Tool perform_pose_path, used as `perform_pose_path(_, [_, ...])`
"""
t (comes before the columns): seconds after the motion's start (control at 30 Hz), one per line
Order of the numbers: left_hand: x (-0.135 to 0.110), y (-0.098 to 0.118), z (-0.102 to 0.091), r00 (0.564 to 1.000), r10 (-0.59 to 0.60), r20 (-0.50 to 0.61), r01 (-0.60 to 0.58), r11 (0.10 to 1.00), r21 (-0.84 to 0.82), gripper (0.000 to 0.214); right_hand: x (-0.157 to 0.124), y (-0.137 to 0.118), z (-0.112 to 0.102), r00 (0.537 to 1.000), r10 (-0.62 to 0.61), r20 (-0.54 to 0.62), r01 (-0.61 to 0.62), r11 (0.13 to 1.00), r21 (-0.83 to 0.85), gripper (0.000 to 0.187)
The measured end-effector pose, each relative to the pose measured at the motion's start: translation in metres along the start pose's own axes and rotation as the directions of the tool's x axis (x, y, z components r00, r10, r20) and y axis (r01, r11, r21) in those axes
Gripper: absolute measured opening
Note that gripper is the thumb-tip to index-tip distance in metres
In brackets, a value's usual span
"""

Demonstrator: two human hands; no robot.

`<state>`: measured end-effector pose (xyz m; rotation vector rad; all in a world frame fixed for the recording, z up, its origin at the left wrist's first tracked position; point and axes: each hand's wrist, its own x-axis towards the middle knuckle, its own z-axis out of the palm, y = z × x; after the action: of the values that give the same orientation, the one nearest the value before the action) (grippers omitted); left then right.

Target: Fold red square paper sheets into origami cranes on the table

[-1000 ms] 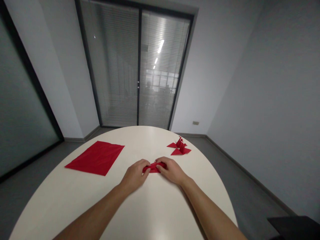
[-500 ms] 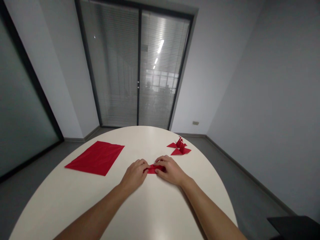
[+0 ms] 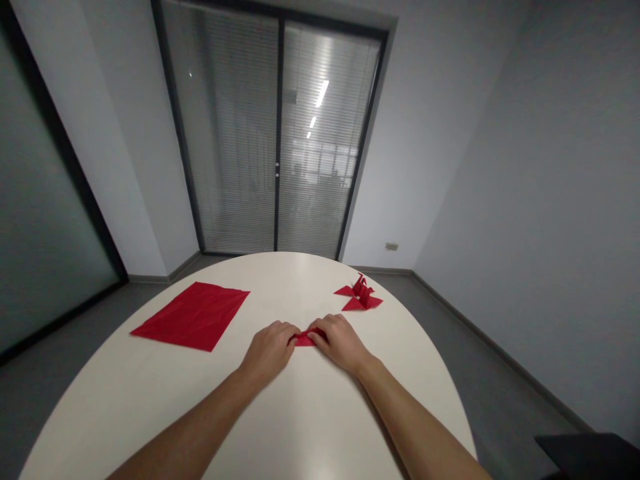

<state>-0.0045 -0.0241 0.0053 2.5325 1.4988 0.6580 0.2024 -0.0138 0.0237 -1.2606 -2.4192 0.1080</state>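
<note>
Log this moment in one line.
left hand: holds folded red paper, left end | right hand: same paper, right end | flat red sheet: left of both hands | red origami: beyond right hand

1. The small, flat, folded red paper piece [image 3: 304, 340] looked matt, with creased layers.
2. The large, four-cornered red paper sheet [image 3: 193, 317] was matt too – its face faintly rippled and creased rather than smooth.
3. The pointed, folded red paper figures [image 3: 363, 303] showed crisp edges and a dull finish.
4. The round, cream-white tabletop [image 3: 300, 280] was smooth and softly glossy, bearing a pale sheen near its front; its material could not be told.
5. The tall, dark-framed glass panels [image 3: 235, 133] gave bright reflections over fine slats.
6. The plain, pale grey wall [image 3: 450, 100] appeared smooth and matt.
</note>
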Motion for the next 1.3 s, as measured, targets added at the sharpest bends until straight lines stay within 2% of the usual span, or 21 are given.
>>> perform_pose_path(0.27, [0.0,0.002,-0.001,0.999,0.028,0.016,-0.029,0.997,0.066,0.018,0.0,-0.002,0.003,0.999,-0.031,-0.016,0.031,0.999,0.013,0.009])
perform_pose_path(0.5, [0.001,0.005,-0.002,0.999,0.031,0.015,-0.032,0.997,0.07,0.021,0.003,-0.006,0.002,0.997,-0.07,0.019,0.071,0.997,-0.029,0.017])
perform_pose_path(0.63, [-0.001,0.001,-0.002,0.998,0.05,0.03,-0.053,0.996,0.075,0.021,0.001,0.0,0.001,0.983,-0.18,0.036,0.18,0.984,-0.002,0.014])
perform_pose_path(0.8, [-0.006,-0.008,-0.003,0.99,0.137,0.031,-0.138,0.99,0.013,0.02,-0.002,0.008,0.001,0.957,-0.285,0.06,0.279,0.957,0.084,0.019])
perform_pose_path(1.1, [-0.006,0.0,-0.004,0.985,0.165,0.053,-0.17,0.98,0.107,0.026,-0.004,0.011,0.002,0.973,-0.219,0.07,0.218,0.976,0.014,0.029])
perform_pose_path(1.2, [-0.007,-0.002,-0.002,0.983,0.173,0.066,-0.179,0.978,0.103,0.034,-0.008,0.01,0.007,0.974,-0.177,0.138,0.177,0.984,0.017,0.044])
perform_pose_path(1.3, [-0.009,-0.007,0.002,0.98,0.175,0.097,-0.183,0.98,0.076,0.047,-0.013,0.008,0.015,0.969,-0.063,0.237,0.06,0.998,0.019,0.063])
